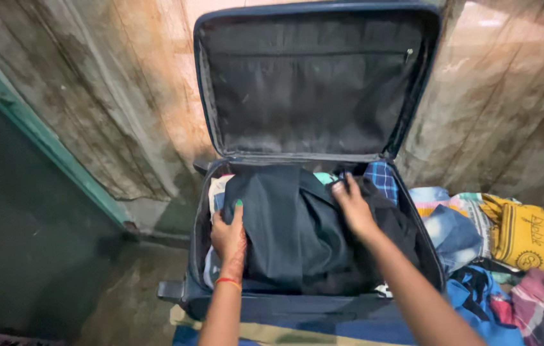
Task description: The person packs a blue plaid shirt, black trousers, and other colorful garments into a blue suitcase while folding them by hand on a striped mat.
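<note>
Both forearms reach in from the bottom edge, and the hands are down on a dark folded garment (297, 230) lying on top of the clothes inside the open blue suitcase (220, 301). Left hand (230, 234) sits at the garment's left edge, fingers curled loosely round the fold, thumb up along the cloth. Right hand (352, 205) lies spread near the far right corner, fingers flat and pressing, gripping nothing that shows. By the look of it, this is the settling step: the garment is in the case and being pressed into place. The next move likely calls for smoothing the bulge in the middle and tucking the edges down inside the walls. Lid (313, 83) stands upright against the stained wall (112, 96). More loose clothes (515, 256) are heaped just beside the case on the right.
</note>
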